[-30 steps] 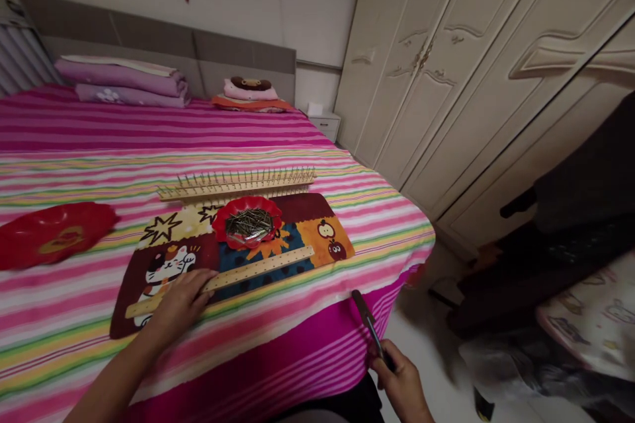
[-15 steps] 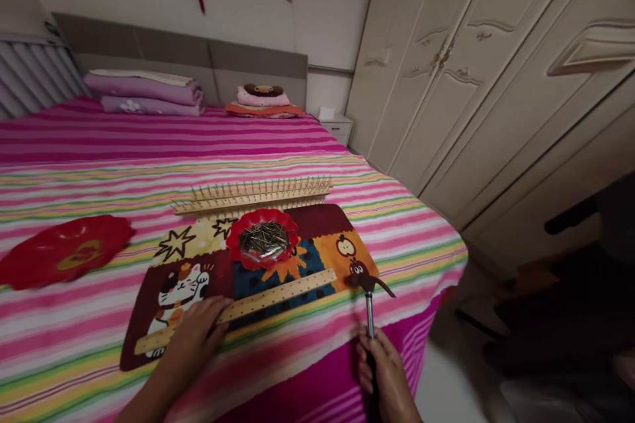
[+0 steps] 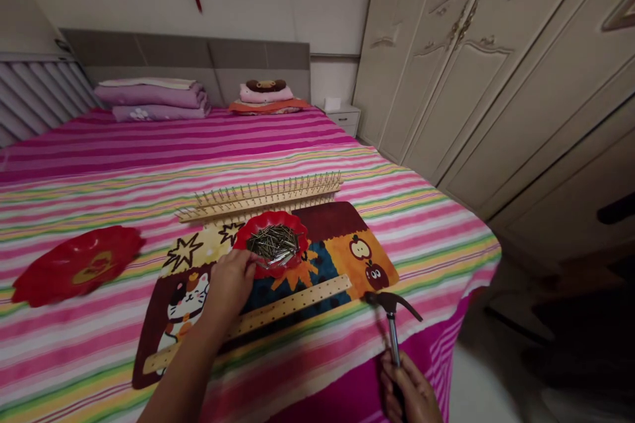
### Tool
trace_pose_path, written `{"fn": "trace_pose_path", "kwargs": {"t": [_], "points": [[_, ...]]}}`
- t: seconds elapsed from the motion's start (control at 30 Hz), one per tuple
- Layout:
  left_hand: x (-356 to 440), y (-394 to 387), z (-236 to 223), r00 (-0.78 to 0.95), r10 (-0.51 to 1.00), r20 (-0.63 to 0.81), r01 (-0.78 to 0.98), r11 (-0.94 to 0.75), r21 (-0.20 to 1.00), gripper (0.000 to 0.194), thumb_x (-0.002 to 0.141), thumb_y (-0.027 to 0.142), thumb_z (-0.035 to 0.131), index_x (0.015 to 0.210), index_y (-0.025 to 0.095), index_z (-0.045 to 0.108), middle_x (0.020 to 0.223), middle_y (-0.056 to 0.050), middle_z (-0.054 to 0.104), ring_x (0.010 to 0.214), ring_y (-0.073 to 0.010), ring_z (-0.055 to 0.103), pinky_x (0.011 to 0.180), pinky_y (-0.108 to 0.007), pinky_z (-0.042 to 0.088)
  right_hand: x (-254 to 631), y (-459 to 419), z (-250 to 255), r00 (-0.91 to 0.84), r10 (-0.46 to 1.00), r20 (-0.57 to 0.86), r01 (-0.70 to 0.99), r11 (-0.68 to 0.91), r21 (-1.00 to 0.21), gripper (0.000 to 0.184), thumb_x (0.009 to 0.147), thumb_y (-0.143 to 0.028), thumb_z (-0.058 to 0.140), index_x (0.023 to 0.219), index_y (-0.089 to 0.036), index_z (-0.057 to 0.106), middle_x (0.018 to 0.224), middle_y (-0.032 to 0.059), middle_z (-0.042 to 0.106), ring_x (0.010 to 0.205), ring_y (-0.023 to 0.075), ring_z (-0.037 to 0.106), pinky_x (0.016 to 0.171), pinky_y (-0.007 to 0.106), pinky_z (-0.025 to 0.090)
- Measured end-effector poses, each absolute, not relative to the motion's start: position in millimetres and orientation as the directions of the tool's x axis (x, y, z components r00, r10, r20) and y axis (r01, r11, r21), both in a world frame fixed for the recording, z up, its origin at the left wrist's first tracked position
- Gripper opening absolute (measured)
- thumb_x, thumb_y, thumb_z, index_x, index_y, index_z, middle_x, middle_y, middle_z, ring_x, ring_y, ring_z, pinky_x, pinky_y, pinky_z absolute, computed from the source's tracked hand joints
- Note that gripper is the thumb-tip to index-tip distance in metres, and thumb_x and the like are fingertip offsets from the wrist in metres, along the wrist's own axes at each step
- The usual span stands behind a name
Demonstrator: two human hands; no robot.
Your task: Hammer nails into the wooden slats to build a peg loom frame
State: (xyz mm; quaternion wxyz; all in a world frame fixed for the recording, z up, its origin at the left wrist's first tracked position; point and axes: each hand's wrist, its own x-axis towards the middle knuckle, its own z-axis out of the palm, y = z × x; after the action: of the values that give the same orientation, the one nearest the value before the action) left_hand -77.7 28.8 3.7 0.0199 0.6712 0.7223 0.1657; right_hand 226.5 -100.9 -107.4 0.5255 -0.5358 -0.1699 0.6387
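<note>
My right hand [image 3: 409, 386] is wrapped round the dark handle of a claw hammer [image 3: 393, 324], its head over the mat's near right corner. At the left rim of a red scalloped bowl [image 3: 241, 232], my left hand [image 3: 233, 281] has its fingers drawn together, tips at the nails [image 3: 272, 242] inside; anything pinched between them is too small to make out. A long wooden strip [image 3: 297, 301] with rows of small holes lies flat across the patterned mat [image 3: 322, 215], partly hidden under my left forearm.
Behind the bowl lie wooden strips [image 3: 268, 199] bristling with nails. A red plate [image 3: 79, 264] rests at the left on the striped bedspread [image 3: 387, 198]. Folded bedding [image 3: 153, 100] is stacked by the headboard; a wardrobe [image 3: 436, 79] stands at the right beyond the bed's edge.
My left hand has left the wooden strip and moved forward to the bowl of nails. My right hand still grips the hammer. The view has shifted slightly.
</note>
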Motion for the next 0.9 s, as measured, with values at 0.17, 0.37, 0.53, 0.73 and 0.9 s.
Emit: {"fn": "trace_pose_path", "kwargs": {"t": [0.17, 0.37, 0.53, 0.73, 0.9], "points": [[-81.0, 57.4, 12.4, -0.021, 0.995, -0.092, 0.999, 0.025, 0.042, 0.023, 0.076, 0.023, 0.047, 0.083, 0.024, 0.068, 0.093, -0.007, 0.066, 0.093, -0.0243, 0.056, 0.078, -0.035, 0.039, 228.1, -100.5, -104.0, 0.120, 0.851, -0.511, -0.466, -0.406, -0.786, 0.041, 0.061, -0.050, 0.075, 0.082, -0.020, 0.058, 0.048, -0.0116, 0.044, 0.030, -0.0019, 0.025, 0.031, 0.009, 0.016], [-78.1, 82.1, 21.4, -0.005, 0.958, -0.287, 1.000, 0.002, -0.010, 0.019, 0.067, 0.020, 0.052, 0.072, 0.026, 0.069, 0.082, -0.004, 0.069, 0.084, -0.0237, 0.060, 0.077, -0.036, 0.036, 227.9, -99.6, -102.5, 0.110, 0.851, -0.513, -0.449, -0.418, -0.790, 0.041, 0.063, -0.052, 0.073, 0.083, -0.021, 0.055, 0.048, -0.0112, 0.045, 0.031, -0.0017, 0.023, 0.032, 0.009, 0.013], [-72.8, 91.4, 22.4, 0.055, 0.939, -0.339, 0.998, -0.048, 0.029, 0.015, 0.060, 0.015, 0.052, 0.061, 0.022, 0.065, 0.065, -0.002, 0.065, 0.069, -0.0187, 0.057, 0.068, -0.029, 0.036, 227.8, -99.5, -102.4, 0.113, 0.851, -0.513, -0.451, -0.416, -0.789, 0.038, 0.065, -0.050, 0.072, 0.084, -0.021, 0.055, 0.050, -0.0107, 0.046, 0.032, -0.0022, 0.023, 0.032, 0.009, 0.012], [-80.0, 89.3, 22.7, 0.158, 0.919, -0.361, 0.979, -0.097, 0.182, 0.013, 0.058, 0.011, 0.050, 0.058, 0.021, 0.059, 0.058, 0.002, 0.057, 0.058, -0.0136, 0.050, 0.059, -0.024, 0.033, 229.1, -98.5, -104.9, 0.120, 0.846, -0.519, -0.420, -0.431, -0.799, 0.036, 0.067, -0.048, 0.070, 0.085, -0.020, 0.056, 0.050, -0.0105, 0.047, 0.031, -0.0018, 0.026, 0.032, 0.009, 0.013], [-88.5, 79.1, 26.2, 0.229, 0.929, -0.290, 0.907, -0.096, 0.410, 0.008, 0.068, 0.020, 0.048, 0.066, 0.020, 0.056, 0.064, 0.003, 0.056, 0.061, -0.0114, 0.049, 0.059, -0.022, 0.036, 229.9, -99.7, -105.7, 0.111, 0.868, -0.484, -0.432, -0.397, -0.810, 0.035, 0.068, -0.048, 0.070, 0.084, -0.020, 0.056, 0.049, -0.0108, 0.047, 0.031, -0.0014, 0.026, 0.031, 0.009, 0.015]]}}
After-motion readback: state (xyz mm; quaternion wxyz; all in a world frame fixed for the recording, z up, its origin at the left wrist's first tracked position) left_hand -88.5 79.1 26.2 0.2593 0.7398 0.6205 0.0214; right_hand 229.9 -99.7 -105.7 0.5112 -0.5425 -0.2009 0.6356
